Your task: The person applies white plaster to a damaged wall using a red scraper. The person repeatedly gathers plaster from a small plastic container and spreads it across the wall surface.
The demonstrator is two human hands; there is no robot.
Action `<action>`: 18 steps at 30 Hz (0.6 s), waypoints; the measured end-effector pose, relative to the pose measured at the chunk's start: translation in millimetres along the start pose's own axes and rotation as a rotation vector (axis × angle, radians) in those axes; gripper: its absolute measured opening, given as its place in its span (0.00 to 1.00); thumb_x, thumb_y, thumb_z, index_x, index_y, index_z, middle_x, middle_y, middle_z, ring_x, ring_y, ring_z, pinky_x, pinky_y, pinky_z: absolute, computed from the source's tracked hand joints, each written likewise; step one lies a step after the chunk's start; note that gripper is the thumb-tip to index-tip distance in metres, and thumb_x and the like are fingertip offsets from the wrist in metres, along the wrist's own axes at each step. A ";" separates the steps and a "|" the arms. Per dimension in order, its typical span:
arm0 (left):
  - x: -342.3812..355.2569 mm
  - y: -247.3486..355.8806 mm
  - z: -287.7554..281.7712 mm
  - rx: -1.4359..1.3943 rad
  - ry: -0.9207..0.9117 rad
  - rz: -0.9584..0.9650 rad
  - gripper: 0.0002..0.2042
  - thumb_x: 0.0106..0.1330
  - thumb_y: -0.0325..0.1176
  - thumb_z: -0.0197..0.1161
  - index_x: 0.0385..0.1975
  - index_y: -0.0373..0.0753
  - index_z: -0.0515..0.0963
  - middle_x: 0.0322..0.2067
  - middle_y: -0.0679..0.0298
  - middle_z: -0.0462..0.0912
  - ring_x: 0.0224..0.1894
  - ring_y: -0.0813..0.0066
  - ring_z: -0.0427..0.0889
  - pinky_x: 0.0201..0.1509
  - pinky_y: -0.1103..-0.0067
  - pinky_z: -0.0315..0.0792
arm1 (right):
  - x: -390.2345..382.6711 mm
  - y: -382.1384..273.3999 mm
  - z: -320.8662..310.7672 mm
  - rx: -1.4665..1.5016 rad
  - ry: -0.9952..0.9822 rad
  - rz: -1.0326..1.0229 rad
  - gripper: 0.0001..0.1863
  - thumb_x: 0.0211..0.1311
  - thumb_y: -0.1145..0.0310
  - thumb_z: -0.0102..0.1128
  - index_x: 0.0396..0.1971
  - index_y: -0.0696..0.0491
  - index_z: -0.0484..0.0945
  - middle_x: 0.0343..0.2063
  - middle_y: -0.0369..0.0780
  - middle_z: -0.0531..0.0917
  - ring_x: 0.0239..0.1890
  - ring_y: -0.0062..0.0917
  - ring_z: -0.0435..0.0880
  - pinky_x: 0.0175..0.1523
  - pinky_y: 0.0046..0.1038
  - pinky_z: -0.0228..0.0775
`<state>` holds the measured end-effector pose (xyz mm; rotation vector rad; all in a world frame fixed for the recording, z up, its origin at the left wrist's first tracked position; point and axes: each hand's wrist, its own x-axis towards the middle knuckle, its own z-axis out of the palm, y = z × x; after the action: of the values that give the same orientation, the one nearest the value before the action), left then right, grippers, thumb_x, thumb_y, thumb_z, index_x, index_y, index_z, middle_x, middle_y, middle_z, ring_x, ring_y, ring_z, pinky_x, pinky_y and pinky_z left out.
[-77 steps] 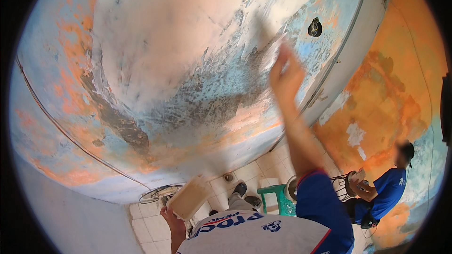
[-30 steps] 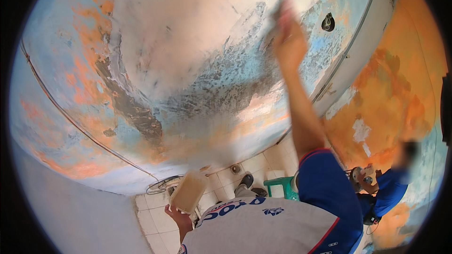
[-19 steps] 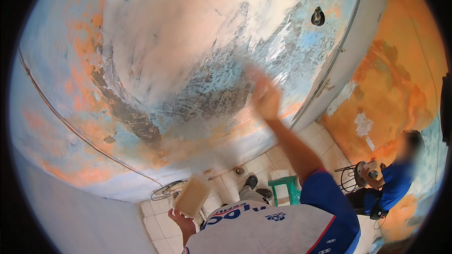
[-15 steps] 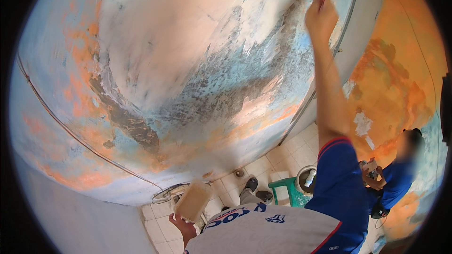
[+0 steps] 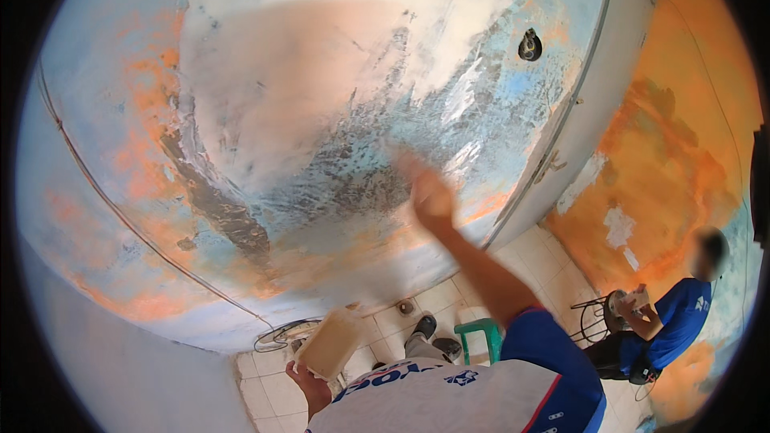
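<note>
A beige rectangular tray is gripped at its left edge by my left hand, low at the left. My right arm reaches up and leftward to the wall. At its end my right hand is closed, its fingers smeared by motion. Whatever it holds is too blurred to name. The patchy wall in front has a broad whitish coat above, grey scraped streaks, and blue and orange paint around them.
A black wall fitting sits at the upper right. A cable runs down the left wall to a coil. On the tiled floor stands a green stool. At the right a person in blue handles something pale beside a dark-framed stool.
My right hand has swept down and left across the wall from the upper right, uncovering the black fitting. My left hand and the tray stay nearly put. My torso has shifted slightly left.
</note>
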<state>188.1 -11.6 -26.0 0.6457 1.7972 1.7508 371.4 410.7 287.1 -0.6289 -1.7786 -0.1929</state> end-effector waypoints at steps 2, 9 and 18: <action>-12.3 -11.5 -2.5 -0.026 0.133 -0.011 0.27 0.65 0.36 0.63 0.60 0.55 0.57 0.56 0.62 0.72 0.59 0.62 0.71 0.50 0.57 0.75 | 110.1 34.9 -47.7 0.048 0.254 0.144 0.15 0.75 0.68 0.48 0.49 0.54 0.85 0.31 0.46 0.88 0.23 0.30 0.85 0.29 0.28 0.74; -10.7 -5.9 -8.5 -0.540 0.382 -0.424 0.24 0.67 0.43 0.59 0.58 0.58 0.55 0.58 0.60 0.68 0.58 0.58 0.71 0.46 0.55 0.75 | 308.6 99.8 -99.0 -0.183 0.531 0.036 0.13 0.71 0.66 0.53 0.47 0.49 0.85 0.29 0.47 0.87 0.28 0.37 0.85 0.36 0.35 0.74; 2.9 -14.0 10.3 -0.567 0.244 -0.383 0.24 0.68 0.40 0.60 0.58 0.54 0.54 0.53 0.60 0.67 0.57 0.60 0.71 0.44 0.58 0.77 | 32.0 -24.1 -4.4 0.152 -0.023 -0.070 0.21 0.60 0.79 0.53 0.53 0.55 0.81 0.47 0.49 0.85 0.48 0.42 0.85 0.56 0.43 0.76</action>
<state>193.4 -2.5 -40.2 -0.1384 1.3417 1.9842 357.2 398.5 322.8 -0.4618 -1.8199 -0.0976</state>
